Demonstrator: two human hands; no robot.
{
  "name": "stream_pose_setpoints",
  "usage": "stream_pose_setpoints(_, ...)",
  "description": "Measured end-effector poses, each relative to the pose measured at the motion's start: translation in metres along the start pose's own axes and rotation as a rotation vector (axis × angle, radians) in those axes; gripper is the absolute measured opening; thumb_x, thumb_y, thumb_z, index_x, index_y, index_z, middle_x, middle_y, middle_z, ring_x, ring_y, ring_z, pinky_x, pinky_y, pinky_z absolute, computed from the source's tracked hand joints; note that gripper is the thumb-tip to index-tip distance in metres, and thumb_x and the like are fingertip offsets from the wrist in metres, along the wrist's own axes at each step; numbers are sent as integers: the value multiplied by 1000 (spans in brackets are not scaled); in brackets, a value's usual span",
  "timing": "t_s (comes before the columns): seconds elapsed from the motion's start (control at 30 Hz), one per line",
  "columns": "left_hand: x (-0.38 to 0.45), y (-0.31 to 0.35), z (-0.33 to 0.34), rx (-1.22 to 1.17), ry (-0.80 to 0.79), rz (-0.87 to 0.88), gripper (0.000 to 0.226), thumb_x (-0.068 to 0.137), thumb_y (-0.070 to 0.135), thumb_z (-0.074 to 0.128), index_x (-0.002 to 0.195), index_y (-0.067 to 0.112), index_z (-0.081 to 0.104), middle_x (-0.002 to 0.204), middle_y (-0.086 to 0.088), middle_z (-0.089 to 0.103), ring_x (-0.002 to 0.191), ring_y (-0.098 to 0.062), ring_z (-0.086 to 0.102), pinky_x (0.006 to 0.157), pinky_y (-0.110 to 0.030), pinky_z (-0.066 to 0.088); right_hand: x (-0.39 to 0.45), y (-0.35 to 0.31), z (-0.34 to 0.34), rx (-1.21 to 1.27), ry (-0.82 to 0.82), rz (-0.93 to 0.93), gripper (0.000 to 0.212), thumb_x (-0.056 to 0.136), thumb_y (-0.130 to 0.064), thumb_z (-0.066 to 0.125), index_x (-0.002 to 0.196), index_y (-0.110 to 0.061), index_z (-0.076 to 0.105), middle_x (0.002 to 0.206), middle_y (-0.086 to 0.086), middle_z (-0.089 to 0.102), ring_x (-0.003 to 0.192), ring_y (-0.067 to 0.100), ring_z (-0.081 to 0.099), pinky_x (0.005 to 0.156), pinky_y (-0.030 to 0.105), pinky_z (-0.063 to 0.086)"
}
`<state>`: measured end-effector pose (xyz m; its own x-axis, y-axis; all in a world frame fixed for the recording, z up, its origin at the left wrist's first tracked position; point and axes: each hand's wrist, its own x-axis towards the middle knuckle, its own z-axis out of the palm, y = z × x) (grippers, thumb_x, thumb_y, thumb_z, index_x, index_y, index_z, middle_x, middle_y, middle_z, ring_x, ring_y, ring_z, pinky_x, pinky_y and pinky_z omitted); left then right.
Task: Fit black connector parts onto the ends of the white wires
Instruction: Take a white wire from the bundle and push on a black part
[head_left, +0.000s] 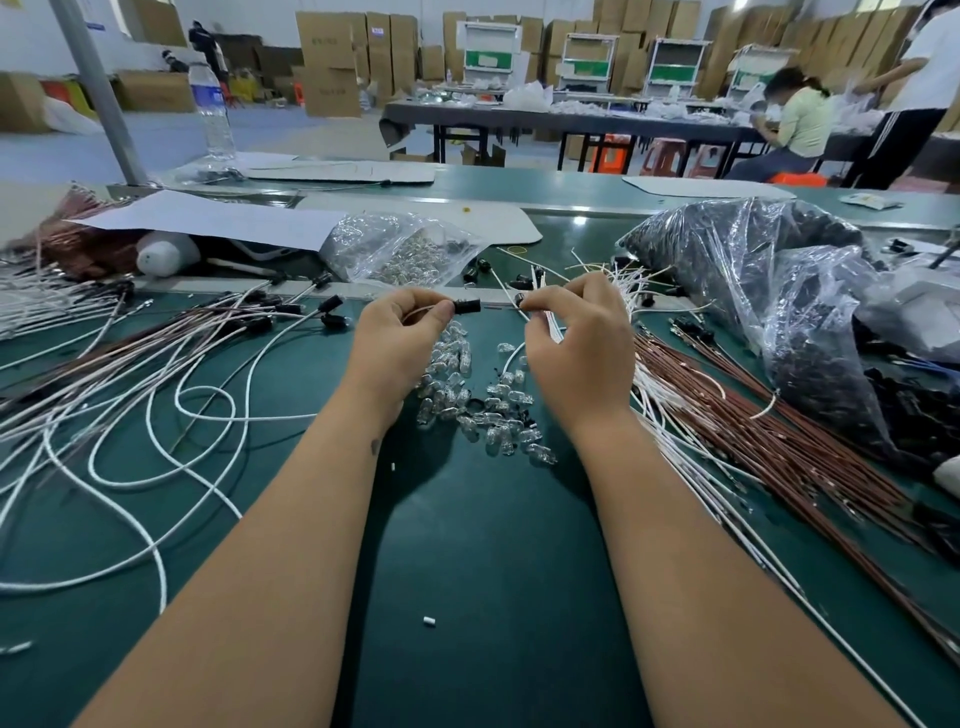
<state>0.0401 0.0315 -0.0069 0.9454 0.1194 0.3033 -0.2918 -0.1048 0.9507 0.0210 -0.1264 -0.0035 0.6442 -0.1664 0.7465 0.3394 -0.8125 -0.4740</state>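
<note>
Far left on my green bench (483, 545) I see a sprawl of finished white wires (156, 384) with black ends, some mixed with brown leads. Behind them stands a water bottle (210, 111); its blue label is too blurred for me to read. A clear bag of glass bulbs (400, 249) lies beyond the hands, and loose bulbs (467, 400) are scattered between my wrists. My left hand (400, 338) pinches a black connector (466, 306) between thumb and forefinger, with a white wire running back from it. My right hand (576, 338) pinches a second small black part (521, 300) at its fingertips, with a bundle of bare white wires (618, 291) fanning out behind its knuckles. To the right lie brown wires (769, 431) and a clear bag of black connectors (753, 270). Writing on the far cartons (332, 57) is unreadable
</note>
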Motion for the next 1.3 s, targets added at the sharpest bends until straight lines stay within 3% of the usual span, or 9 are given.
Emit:
stream_pose_setpoints(0.37,-2,-1,3,68,-70,26,14,89,18,66,77,23,67,62,9,56,54,3,47,55,-9,41,-2,-1,2,-73,-72,-107,19,80,-4,62,90,-12,76,83,7,54,83,24,50,73,27,35)
stream_pose_setpoints(0.6,-6,4,6,89,-107,6,8,88,17,68,81,19,70,60,6,55,49,-1,44,51,-11,38,-1,-5,6,-1,-216,-128,46,82,13,51,123,-3,62,96,12,60,95,28,52,82,28,38)
stream_pose_setpoints(0.7,-7,6,8,149,-123,29,5,86,10,70,88,14,70,71,1,63,57,0,53,57,-10,43,-2,-6,5,44,-238,-130,44,85,10,50,126,-4,60,101,12,62,97,26,54,83,30,42)
stream_pose_setpoints(0.83,-8,6,7,234,-119,116,7,87,7,67,94,8,70,68,2,60,53,1,48,56,-12,42,-3,-7,8,77,-298,-137,28,88,2,54,114,1,65,100,14,59,96,26,52,86,31,43)
stream_pose_setpoints(0.9,-6,4,4,370,-75,161,5,88,13,67,92,15,70,73,4,62,66,-4,53,69,-22,43,-2,-5,11,50,-314,-123,20,92,-4,56,109,1,65,100,14,59,95,25,52,84,31,42)
stream_pose_setpoints(0.97,-3,0,-2,686,102,198,5,88,22,66,91,24,70,84,8,63,91,-13,51,83,-31,28,-2,-1,10,-8,-299,-88,19,94,-9,54,108,-1,65,100,11,59,93,24,53,82,32,44)
stream_pose_setpoints(1.1,1,-4,-21,1002,364,116,10,87,19,60,88,25,68,103,2,64,114,-23,41,95,-45,21,-1,6,5,-115,-258,-50,20,97,-13,50,111,-8,64,104,6,65,91,24,58,81,35,45)
stream_pose_setpoints(1.2,-1,-2,-20,1041,337,237,25,82,12,57,100,25,68,113,4,63,120,-23,40,99,-46,21,-1,4,4,-94,-274,-52,21,97,-12,50,112,-8,64,104,7,66,91,25,58,81,34,45)
stream_pose_setpoints(1.3,-7,6,-5,878,70,489,33,83,9,60,113,21,66,113,3,66,114,-22,51,99,-36,28,-3,-3,5,-30,-329,-88,21,97,-13,50,111,-8,64,105,8,65,93,26,58,82,38,45)
